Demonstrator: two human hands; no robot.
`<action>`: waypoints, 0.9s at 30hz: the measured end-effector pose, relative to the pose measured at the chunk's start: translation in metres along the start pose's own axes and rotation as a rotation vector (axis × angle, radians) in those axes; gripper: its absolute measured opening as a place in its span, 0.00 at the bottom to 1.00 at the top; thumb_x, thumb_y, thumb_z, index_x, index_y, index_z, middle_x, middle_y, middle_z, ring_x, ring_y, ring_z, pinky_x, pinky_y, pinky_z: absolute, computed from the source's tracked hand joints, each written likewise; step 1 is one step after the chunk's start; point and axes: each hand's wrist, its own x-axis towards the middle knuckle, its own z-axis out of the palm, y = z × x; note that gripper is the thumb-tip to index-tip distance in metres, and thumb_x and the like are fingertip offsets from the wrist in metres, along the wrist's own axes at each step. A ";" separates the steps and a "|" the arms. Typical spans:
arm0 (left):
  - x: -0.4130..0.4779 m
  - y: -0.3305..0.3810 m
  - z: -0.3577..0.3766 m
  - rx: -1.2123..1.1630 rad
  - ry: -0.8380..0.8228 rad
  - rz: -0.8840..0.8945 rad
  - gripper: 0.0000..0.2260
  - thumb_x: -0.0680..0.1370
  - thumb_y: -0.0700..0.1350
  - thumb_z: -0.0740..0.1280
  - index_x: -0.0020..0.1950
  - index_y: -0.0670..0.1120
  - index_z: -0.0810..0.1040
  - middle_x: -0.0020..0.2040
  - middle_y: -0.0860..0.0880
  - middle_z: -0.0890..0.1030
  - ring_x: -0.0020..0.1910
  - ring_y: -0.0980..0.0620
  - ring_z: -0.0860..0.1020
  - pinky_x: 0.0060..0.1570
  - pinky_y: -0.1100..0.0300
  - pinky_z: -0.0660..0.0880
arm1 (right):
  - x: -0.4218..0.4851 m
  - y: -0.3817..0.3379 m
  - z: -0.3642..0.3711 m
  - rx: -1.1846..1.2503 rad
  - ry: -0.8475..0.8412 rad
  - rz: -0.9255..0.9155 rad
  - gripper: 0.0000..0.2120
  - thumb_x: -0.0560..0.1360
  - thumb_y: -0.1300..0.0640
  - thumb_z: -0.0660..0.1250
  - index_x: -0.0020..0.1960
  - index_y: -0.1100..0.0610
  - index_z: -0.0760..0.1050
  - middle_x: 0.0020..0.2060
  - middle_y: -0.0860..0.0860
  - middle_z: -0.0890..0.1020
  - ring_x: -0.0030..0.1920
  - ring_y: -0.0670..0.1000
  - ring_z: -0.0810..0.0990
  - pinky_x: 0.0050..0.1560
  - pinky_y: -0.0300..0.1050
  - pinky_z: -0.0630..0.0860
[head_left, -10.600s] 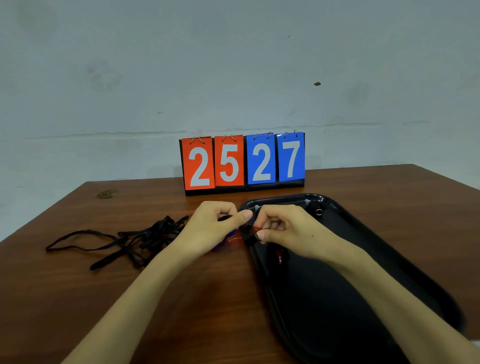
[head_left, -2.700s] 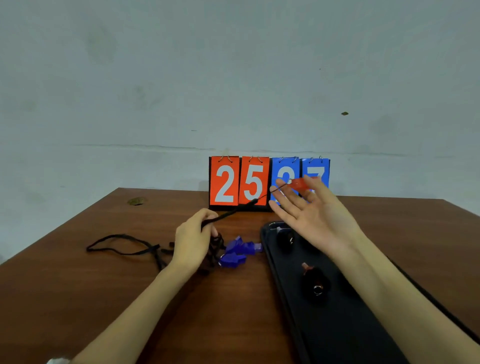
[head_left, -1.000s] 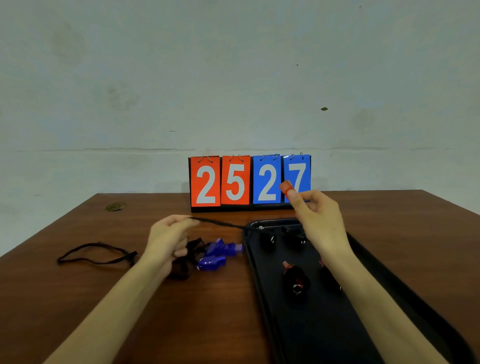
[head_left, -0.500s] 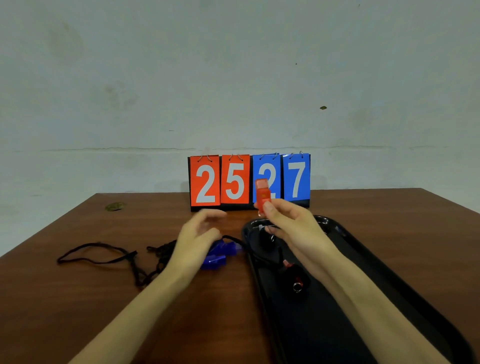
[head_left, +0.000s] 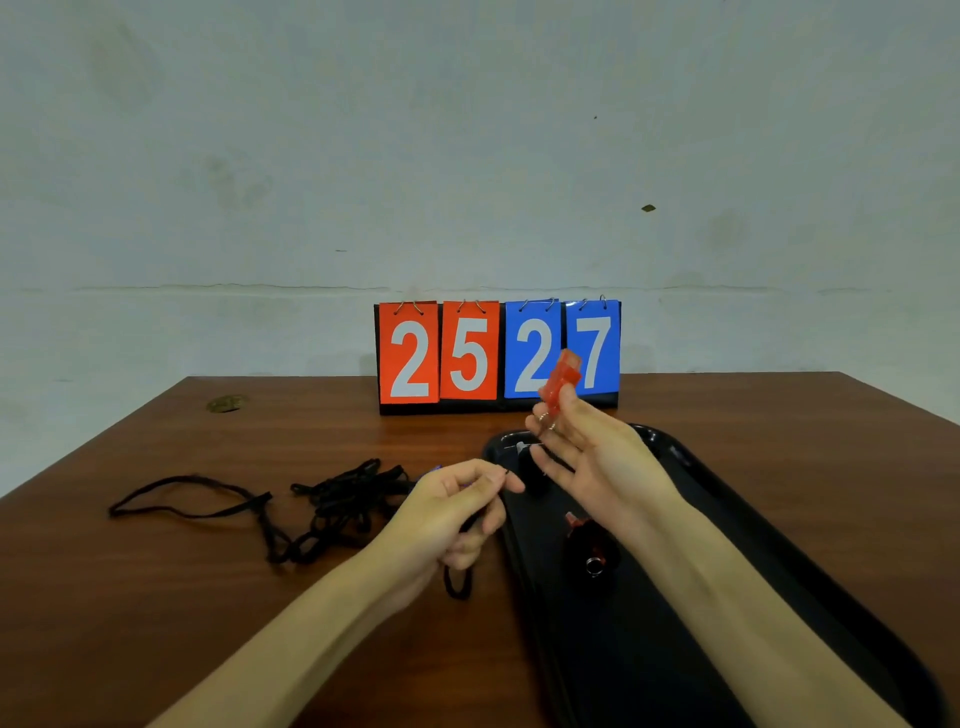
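Note:
My right hand (head_left: 597, 467) is raised above the far end of the black tray (head_left: 769, 551) and pinches a red whistle (head_left: 560, 378) between thumb and forefinger, its small metal ring hanging below; the other fingers are spread. My left hand (head_left: 452, 514) is just left of the tray and pinches the end of a black cord (head_left: 460, 584) between thumb and forefinger, with the cord's loop hanging below the palm. The two hands are close together but apart. A dark whistle (head_left: 592, 551) with a red tip and a metal ring lies in the tray.
A tangle of black cords (head_left: 332, 499) lies on the brown wooden table (head_left: 156, 597), left of my left hand. A flip scoreboard (head_left: 498, 353) reading 25 27 stands at the table's back edge against a pale wall. Another dark whistle (head_left: 527, 465) lies at the tray's far end.
My left hand has gone from open over the blue whistles to pinching a cord end near the tray. My right hand moved right and tilted the red whistle.

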 end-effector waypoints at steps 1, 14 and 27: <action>0.000 0.001 -0.002 0.005 0.001 -0.014 0.12 0.81 0.44 0.58 0.54 0.36 0.75 0.27 0.48 0.70 0.19 0.57 0.59 0.19 0.67 0.55 | 0.001 0.000 -0.001 -0.060 0.025 -0.028 0.11 0.75 0.50 0.65 0.49 0.57 0.78 0.39 0.50 0.83 0.47 0.48 0.82 0.55 0.47 0.77; 0.006 0.007 -0.027 0.593 0.182 0.140 0.06 0.75 0.42 0.68 0.42 0.53 0.81 0.40 0.57 0.82 0.40 0.66 0.78 0.38 0.76 0.71 | 0.001 0.012 -0.005 -1.201 0.108 -0.252 0.09 0.74 0.55 0.68 0.54 0.53 0.79 0.36 0.43 0.80 0.35 0.42 0.80 0.37 0.35 0.74; 0.005 0.015 -0.034 0.554 0.261 0.323 0.08 0.75 0.42 0.68 0.43 0.57 0.79 0.40 0.64 0.82 0.45 0.68 0.78 0.44 0.73 0.73 | -0.007 0.023 0.006 -1.438 -0.412 -0.270 0.09 0.72 0.55 0.71 0.51 0.54 0.82 0.40 0.49 0.84 0.38 0.43 0.81 0.48 0.39 0.79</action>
